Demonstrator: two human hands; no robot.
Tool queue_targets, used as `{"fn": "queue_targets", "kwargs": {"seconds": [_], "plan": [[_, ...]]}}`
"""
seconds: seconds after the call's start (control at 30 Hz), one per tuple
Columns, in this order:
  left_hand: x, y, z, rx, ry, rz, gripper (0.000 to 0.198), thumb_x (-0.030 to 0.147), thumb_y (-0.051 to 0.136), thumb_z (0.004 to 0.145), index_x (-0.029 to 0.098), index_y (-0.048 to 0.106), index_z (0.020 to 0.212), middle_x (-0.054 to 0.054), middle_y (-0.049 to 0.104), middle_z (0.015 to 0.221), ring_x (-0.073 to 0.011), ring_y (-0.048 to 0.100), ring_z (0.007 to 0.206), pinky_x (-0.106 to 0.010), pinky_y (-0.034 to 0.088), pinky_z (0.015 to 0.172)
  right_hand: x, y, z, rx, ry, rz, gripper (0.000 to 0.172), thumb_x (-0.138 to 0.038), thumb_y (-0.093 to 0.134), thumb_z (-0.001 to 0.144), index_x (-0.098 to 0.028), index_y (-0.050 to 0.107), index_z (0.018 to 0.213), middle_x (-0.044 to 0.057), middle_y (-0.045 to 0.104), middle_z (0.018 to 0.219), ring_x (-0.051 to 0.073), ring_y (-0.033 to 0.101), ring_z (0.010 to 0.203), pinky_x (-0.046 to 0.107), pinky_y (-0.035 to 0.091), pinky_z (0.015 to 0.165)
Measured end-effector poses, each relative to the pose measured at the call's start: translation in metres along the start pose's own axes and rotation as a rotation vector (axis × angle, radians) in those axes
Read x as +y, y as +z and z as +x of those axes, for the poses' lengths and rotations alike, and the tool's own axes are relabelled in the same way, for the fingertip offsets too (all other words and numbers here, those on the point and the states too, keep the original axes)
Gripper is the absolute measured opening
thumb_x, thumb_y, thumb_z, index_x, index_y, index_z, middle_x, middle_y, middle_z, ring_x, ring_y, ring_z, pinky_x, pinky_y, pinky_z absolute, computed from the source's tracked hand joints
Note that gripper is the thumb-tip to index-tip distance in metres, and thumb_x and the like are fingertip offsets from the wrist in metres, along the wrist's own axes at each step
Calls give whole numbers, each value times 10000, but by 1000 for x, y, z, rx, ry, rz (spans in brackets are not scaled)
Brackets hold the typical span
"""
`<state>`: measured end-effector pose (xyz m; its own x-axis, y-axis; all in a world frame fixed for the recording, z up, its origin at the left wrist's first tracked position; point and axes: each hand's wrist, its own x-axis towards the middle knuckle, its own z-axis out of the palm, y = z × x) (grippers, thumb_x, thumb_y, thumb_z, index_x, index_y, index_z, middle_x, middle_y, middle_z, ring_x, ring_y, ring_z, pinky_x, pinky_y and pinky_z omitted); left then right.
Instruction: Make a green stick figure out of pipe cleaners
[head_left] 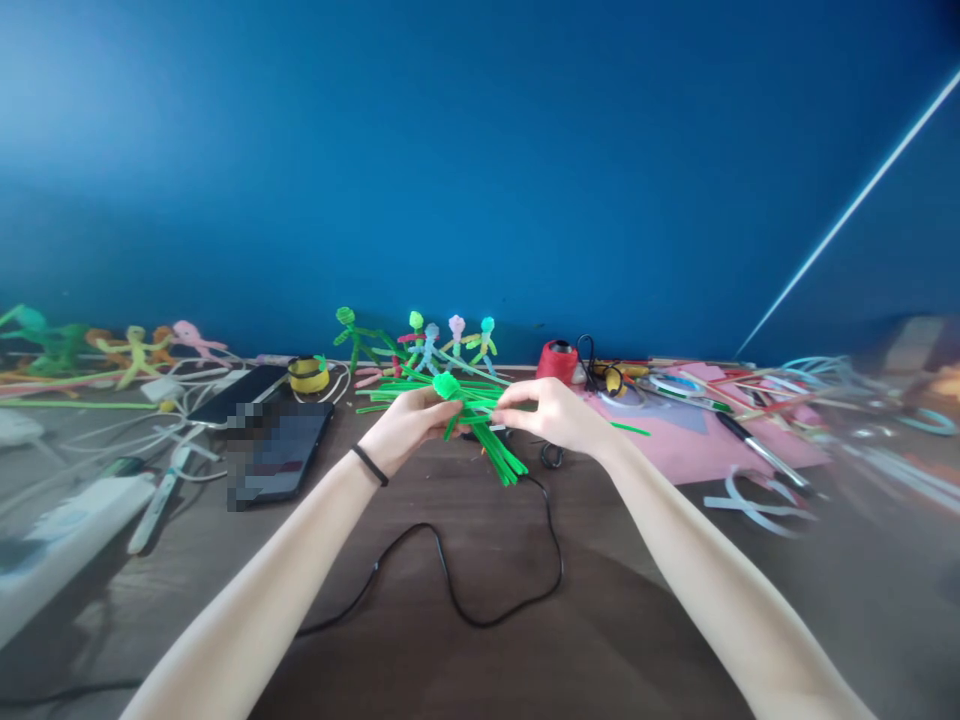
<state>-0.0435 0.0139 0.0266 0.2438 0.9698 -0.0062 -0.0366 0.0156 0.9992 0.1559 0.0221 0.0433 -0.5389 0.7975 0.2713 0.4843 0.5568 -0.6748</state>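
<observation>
My left hand (409, 425) is closed around a bundle of green pipe cleaners (491, 440) topped by a coiled green head (448, 385). The stems hang down to the right, over the brown table. Close beside it, my right hand (551, 412) pinches one of the green stems near the top of the bundle. A black band circles my left wrist. More loose green pipe cleaners (405, 390) lie on the table just behind my hands.
Small pipe-cleaner figures (431, 345) stand along the blue wall, with others (135, 350) at the far left. A dark phone (281, 455), a yellow tape roll (308, 374), a red spool (557, 361), pink paper (690, 440), scissors and a black cable (465, 575) lie on the table.
</observation>
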Motion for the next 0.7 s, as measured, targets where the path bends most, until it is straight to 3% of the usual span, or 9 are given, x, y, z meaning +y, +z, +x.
{"fn": "queue_targets", "kwargs": {"seconds": [0.43, 0.7], "plan": [[2, 6, -5, -147, -83, 26, 288, 283, 663, 611, 123, 587, 838, -47, 633, 787, -134, 578, 665, -254, 410, 614, 16, 2, 3, -5, 27, 27, 221, -295, 540, 714, -145, 658, 825, 46, 657, 833, 157, 584, 732, 253, 435, 658], [5, 6, -5, -189, -12, 237, 202, 284, 616, 651, 110, 601, 752, -25, 602, 624, -95, 484, 535, -213, 320, 478, 14, -1, 1, -3, 30, 34, 200, -294, 545, 719, -158, 662, 808, 34, 663, 837, 162, 588, 763, 260, 424, 699]]}}
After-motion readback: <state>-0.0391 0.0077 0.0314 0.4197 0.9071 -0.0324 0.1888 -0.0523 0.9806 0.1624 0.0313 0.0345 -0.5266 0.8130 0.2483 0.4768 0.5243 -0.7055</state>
